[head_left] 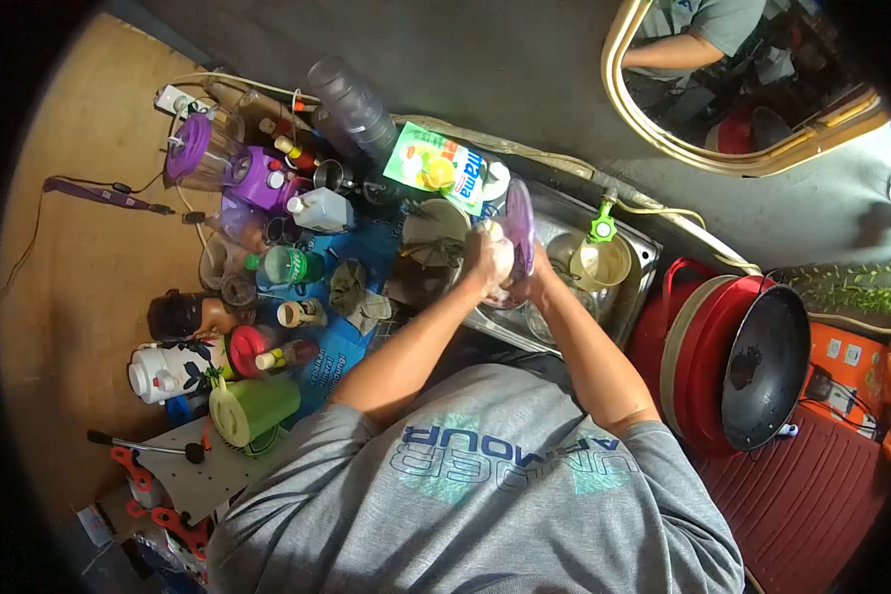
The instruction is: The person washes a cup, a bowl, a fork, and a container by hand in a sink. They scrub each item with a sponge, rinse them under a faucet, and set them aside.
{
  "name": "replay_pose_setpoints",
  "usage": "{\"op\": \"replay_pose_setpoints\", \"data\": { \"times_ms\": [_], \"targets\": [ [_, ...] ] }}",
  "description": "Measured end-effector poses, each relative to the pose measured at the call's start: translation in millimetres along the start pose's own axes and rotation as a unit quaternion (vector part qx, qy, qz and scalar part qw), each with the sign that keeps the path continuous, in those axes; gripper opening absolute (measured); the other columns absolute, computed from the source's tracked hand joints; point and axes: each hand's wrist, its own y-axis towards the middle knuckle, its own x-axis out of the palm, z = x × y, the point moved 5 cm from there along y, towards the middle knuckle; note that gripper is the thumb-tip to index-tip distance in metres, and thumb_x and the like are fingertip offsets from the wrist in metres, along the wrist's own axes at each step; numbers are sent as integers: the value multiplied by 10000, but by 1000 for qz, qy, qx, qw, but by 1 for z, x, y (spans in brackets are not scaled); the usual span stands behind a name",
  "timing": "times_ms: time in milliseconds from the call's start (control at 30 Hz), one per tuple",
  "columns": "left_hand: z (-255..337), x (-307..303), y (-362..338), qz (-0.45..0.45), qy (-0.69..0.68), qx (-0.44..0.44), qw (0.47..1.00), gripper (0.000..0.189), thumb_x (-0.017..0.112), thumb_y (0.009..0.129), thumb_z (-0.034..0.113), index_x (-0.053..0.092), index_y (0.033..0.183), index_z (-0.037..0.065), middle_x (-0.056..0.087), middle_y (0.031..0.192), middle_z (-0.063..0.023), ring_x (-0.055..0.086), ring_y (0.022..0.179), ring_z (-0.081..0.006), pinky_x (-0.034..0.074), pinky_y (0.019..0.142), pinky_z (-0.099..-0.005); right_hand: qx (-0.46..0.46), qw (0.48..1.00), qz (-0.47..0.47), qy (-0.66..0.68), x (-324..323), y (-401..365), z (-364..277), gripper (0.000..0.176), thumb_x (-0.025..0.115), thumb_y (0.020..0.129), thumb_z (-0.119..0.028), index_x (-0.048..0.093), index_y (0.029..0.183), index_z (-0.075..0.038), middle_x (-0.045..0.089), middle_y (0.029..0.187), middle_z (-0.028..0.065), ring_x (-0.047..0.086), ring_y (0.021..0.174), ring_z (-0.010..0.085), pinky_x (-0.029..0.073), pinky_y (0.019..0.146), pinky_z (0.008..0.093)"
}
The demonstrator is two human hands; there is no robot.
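Note:
Over the metal sink [646,259], my right hand [542,277] grips a purple plate-like dish [520,223] by its lower edge, tilted on its side. My left hand [487,262] is closed against the dish's left face, around something whitish and foamy-looking; its kind is mostly hidden by the fingers. Just beyond the hands lies a green and white detergent pouch [434,168]. A round pan-like vessel [436,226] is to the left of my left hand. In the sink, right of my right hand, sits a pale yellowish cup [601,262].
A tap with a green handle [602,226] rises behind the sink. At right stand a red tub [688,376] and a black wok [765,366]. Crowding the left are a purple blender [267,178], a green-capped bottle [285,265], a floral thermos [178,369] and a green jug [254,408].

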Motion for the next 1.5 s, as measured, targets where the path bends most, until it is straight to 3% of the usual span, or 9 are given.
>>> {"op": "replay_pose_setpoints", "data": {
  "times_ms": [133,200,600,700,1033,1200,1333,1433,1500],
  "targets": [
    [-19,-48,19,3,154,-29,988,288,643,741,141,631,1020,71,637,945,-191,594,958,-359,473,811,-429,-365,795,-19,-484,-105,52,22,354,581,911,-379,623,1033,-49,655,818,78,633,678,195,542,601,371],
    [-42,-55,26,-47,237,-57,969,424,718,731,183,619,1125,62,646,1037,-178,588,1016,-345,451,913,-423,-24,994,82,-61,-90,-3,10,346,588,914,-356,612,1055,-41,642,814,77,638,701,191,548,610,362],
    [155,51,34,-175,207,192,943,634,638,817,483,524,1309,100,552,1292,-169,557,1134,-352,462,947,-450,-123,968,218,28,-242,-51,1,187,558,911,-79,545,1097,-57,624,978,99,643,900,262,557,831,456],
    [166,108,59,-339,260,77,901,442,678,771,408,690,1052,67,676,1026,-200,647,979,-377,519,835,-466,-151,975,117,111,-236,-37,0,280,474,934,-68,507,1212,-59,611,1148,140,626,1008,290,544,840,453],
    [89,161,58,-208,-153,-139,956,354,637,849,273,639,742,-64,592,570,-113,527,358,-200,423,355,-328,-168,968,100,156,-226,5,-4,282,479,916,0,551,1177,-80,645,1079,86,648,951,238,567,789,403],
    [65,159,15,-185,-643,-432,604,509,461,947,506,595,970,15,628,926,-148,591,702,-254,499,671,-431,-138,959,169,181,-248,28,5,193,515,921,-60,572,1104,-87,646,988,64,646,818,206,582,708,420],
    [-5,182,-16,-87,-239,-122,959,321,543,929,311,626,1005,10,641,957,-132,595,871,-300,469,806,-457,-187,953,235,43,-254,0,-1,195,629,845,-79,624,1037,-51,656,870,79,639,729,196,534,638,346],
    [59,210,-26,-64,90,288,951,200,585,885,156,645,1049,60,633,976,-187,606,834,-379,490,824,-418,-241,871,297,-310,-274,-16,-6,172,648,828,-87,662,990,-34,668,813,71,640,713,179,511,625,315],
    [42,246,-9,-107,-22,158,981,175,580,883,159,615,1037,83,624,958,-190,597,844,-398,486,800,-426,-273,875,312,-251,-284,-24,-4,134,658,827,-75,681,944,-16,680,807,46,638,716,141,504,629,303]
  ]
}}
